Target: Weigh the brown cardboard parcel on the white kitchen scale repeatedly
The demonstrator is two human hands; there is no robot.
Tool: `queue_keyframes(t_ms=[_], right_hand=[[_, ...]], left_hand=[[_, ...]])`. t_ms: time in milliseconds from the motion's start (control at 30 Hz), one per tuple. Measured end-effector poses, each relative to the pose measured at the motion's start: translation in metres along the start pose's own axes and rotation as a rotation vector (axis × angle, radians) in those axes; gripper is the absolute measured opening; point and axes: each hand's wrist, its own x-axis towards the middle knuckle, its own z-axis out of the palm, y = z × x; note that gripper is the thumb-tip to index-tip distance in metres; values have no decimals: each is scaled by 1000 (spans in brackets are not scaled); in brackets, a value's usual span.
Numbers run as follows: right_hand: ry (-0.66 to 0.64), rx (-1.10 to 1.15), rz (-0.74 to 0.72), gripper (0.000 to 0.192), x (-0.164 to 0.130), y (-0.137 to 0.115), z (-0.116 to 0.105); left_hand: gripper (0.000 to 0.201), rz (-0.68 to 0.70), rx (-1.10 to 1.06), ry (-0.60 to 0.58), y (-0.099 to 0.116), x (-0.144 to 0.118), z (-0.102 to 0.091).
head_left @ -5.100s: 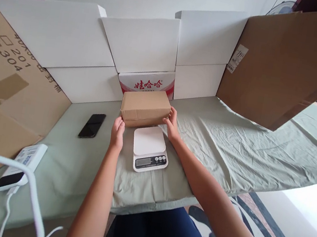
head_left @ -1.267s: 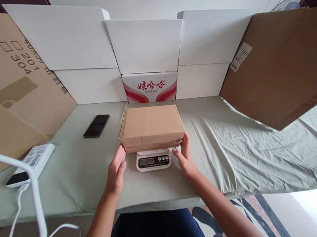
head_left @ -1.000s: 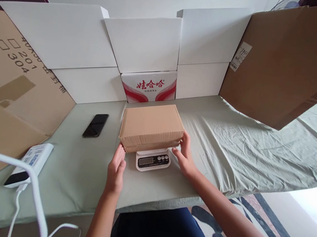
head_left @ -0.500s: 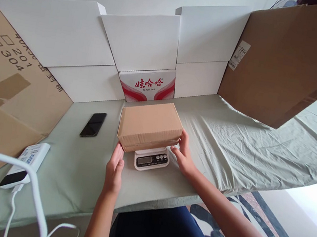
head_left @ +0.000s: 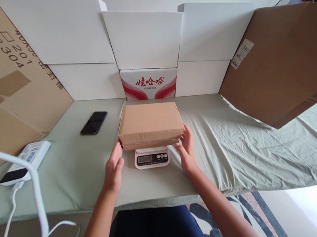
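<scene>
As before, box (head_left: 151, 123) on scale (head_left: 152, 158) | hands (head_left: 115, 165) flank it, unmoved

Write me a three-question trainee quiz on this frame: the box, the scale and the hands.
1. True or false: the brown cardboard box sits on the white kitchen scale.
2. Which hand is at the box's right end? A) left hand B) right hand
3. What dark flat thing lies on the green cloth to the left of the box?

Key:
1. True; the scale's display shows just below the box's near edge.
2. B; the left hand is at the near left corner, fingers open.
3. A black phone.
</scene>
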Motion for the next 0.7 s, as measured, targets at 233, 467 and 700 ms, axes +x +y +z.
queue_keyframes(t_ms=[233,467,700], right_hand=[[-40,-47,25,72,-1,-4,1],[-40,-30,25,74,-1,0,2],[-41,62,-9,81,10,-11,5]], left_hand=[[78,-29,6,-32,1,-1,1],[79,-39,5,-39,3,-1,2],[80,11,-11,-94,15,14,6]])
